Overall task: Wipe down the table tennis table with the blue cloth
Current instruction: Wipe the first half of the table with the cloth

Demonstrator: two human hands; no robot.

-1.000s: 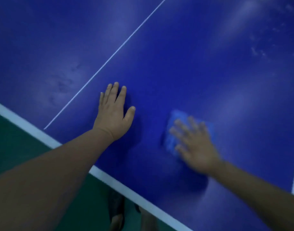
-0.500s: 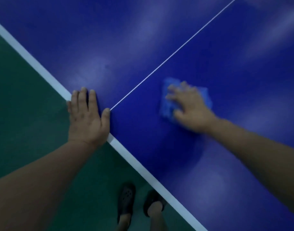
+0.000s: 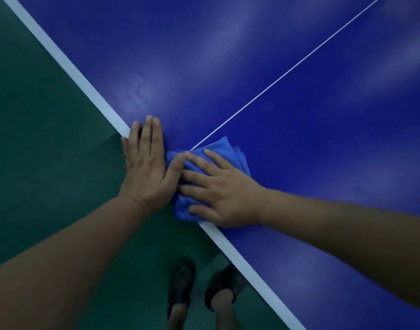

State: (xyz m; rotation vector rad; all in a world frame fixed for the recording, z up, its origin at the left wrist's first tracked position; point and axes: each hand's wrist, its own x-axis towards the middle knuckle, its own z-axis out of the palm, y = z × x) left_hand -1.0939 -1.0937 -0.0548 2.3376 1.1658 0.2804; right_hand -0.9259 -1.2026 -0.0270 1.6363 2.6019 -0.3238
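The dark blue table tennis table (image 3: 287, 120) fills the upper right, with a white border stripe along its near edge and a thin white centre line. A folded blue cloth (image 3: 224, 151) lies at the table's edge where the centre line meets the border. My right hand (image 3: 218, 189) presses flat on the cloth, fingers spread and pointing left. My left hand (image 3: 148, 170) rests flat on the table edge just left of the cloth, its thumb touching the cloth and my right fingertips. Part of the cloth hangs over the edge.
Green floor (image 3: 42, 139) lies to the left and below the table edge. My two feet in dark clogs (image 3: 182, 284) stand on the floor close to the table's border stripe (image 3: 247, 265).
My right hand has slid the cloth left and toward me, from the table's inner area to the edge beside my left hand. The left hand stays planted on the edge.
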